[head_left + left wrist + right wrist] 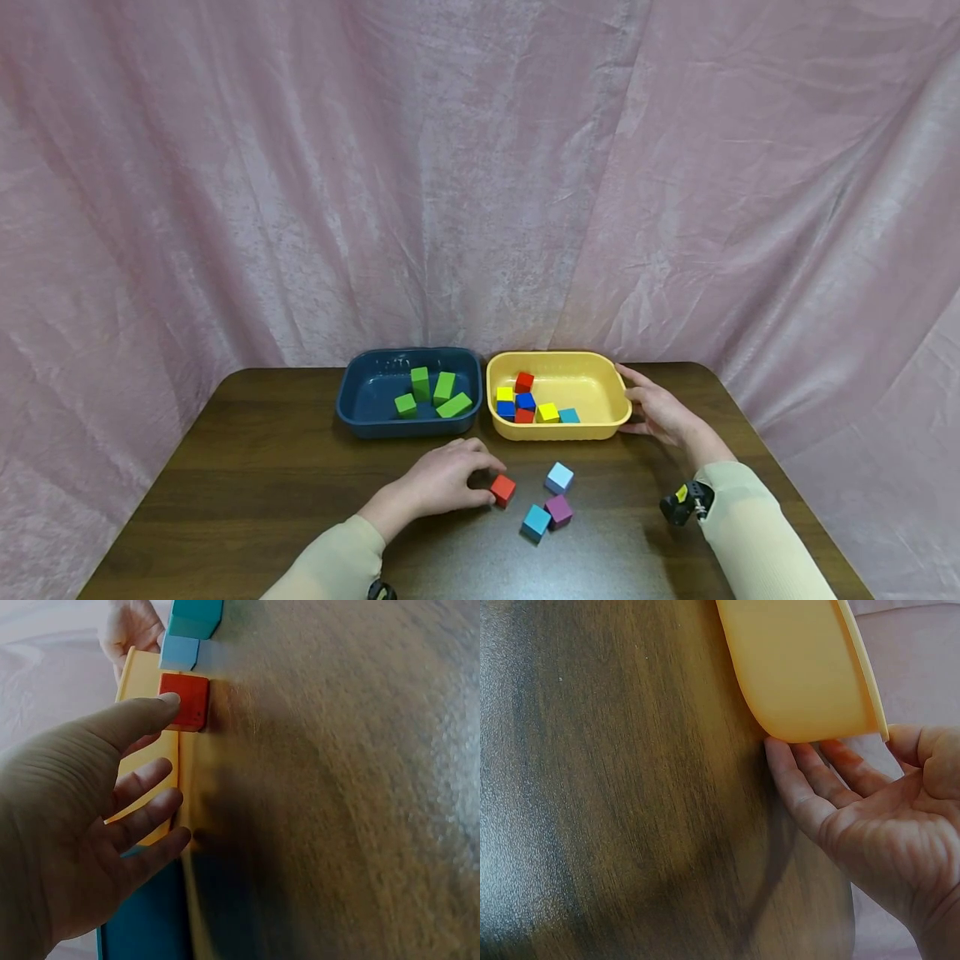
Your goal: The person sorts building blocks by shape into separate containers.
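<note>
My left hand is at a red cube on the table, pinching it between thumb and index finger. In the left wrist view the thumb tip lies on the red cube, and the other fingers are spread apart from it. Just right of it lie a light blue cube, a purple cube and a teal cube. At the right end of the yellow tray, my right hand touches the outer wall with extended fingers. The right wrist view shows its fingertips against that end.
Inside the yellow tray are several red, yellow and blue cubes, mostly at its left. A dark blue tray stands close on its left, with several green blocks. Behind the brown table hangs a pink curtain.
</note>
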`<state>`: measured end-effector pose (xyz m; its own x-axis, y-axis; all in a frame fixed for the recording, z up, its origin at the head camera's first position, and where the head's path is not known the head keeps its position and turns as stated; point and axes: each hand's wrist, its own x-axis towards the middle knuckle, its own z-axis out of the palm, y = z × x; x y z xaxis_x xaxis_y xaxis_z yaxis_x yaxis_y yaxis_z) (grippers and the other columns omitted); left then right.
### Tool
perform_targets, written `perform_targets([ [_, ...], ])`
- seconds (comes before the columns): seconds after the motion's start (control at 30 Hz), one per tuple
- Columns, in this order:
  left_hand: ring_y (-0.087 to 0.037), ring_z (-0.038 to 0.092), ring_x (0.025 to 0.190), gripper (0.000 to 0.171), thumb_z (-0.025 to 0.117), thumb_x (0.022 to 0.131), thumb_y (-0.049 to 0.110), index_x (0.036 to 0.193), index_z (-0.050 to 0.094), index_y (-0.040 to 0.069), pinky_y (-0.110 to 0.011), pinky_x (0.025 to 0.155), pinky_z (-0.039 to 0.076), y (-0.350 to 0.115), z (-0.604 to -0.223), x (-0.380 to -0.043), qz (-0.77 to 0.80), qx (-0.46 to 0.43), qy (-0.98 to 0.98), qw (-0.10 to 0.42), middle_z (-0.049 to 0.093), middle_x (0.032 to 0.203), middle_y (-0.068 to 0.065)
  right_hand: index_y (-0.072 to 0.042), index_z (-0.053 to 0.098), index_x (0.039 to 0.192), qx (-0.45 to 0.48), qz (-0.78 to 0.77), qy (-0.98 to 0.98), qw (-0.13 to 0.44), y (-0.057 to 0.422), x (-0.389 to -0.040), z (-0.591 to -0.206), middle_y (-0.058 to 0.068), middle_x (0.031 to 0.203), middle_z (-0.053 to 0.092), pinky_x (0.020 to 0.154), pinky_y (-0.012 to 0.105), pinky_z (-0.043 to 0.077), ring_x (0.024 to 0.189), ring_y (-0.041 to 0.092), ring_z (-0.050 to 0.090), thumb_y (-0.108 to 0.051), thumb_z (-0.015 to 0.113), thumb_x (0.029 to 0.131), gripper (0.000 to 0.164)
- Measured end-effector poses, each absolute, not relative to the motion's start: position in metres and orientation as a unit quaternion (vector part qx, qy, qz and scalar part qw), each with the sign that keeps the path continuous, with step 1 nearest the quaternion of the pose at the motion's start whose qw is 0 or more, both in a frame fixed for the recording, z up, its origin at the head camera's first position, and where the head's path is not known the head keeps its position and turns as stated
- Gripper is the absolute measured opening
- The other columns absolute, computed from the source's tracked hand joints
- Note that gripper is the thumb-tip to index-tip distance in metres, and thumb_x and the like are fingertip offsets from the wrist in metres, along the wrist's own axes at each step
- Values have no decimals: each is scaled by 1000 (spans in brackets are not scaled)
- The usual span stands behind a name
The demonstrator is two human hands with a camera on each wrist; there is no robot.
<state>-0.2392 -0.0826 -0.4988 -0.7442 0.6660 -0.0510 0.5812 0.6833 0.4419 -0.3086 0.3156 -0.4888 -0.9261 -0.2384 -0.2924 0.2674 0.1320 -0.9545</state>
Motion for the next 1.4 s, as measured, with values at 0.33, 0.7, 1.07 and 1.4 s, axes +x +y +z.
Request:
perform_targets([
  [0.33,-6,53,99,41,80,87,44,127,72,36,-31,86,50,-80,-502,-240,203,338,913,108,62,112,12,-25,8,166,2,-660,726,193,316,-308,-489,24,165,11,101,62,46,139,46,39,-11,34,109,65],
  [0.7,-6,52,97,33,80,88,44,120,74,38,-28,83,49,-79,-501,-238,205,341,912,96,61,108,13,-25,8,167,5,-661,726,192,315,-308,-488,24,165,11,101,62,46,139,47,39,-11,34,109,65],
  [1.07,-6,51,98,31,79,89,45,118,74,38,-27,81,49,-81,-496,-236,225,359,902,78,60,109,12,-25,7,167,8,-659,727,193,316,-308,-488,24,165,11,101,62,46,140,47,38,-11,34,109,65],
  [1.4,-6,51,100,32,77,90,49,121,72,41,-27,82,49,-79,-479,-231,238,366,897,63,58,112,15,-26,8,166,15,-658,728,192,315,-309,-487,23,166,9,100,61,47,141,47,37,-11,35,109,65],
])
